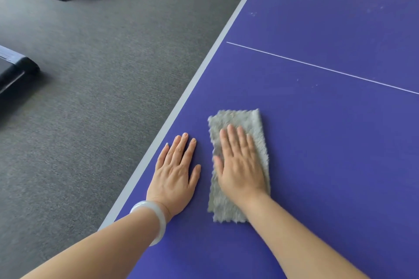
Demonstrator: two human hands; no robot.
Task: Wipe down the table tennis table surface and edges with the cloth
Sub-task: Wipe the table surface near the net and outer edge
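Fluffy grey folded cloth [240,120] lies lengthwise away on smooth blue surface [328,142]; right hand [241,165] flat atop, left hand [175,174] flat beside.

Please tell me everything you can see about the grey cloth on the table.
The cloth is grey and fluffy, like microfibre, with ragged edges. It looks folded into a long rectangle and lies flat on the blue table, near its grey edge. The right hand presses on it with straight fingers, covering its middle. The left hand lies beside it, not touching.
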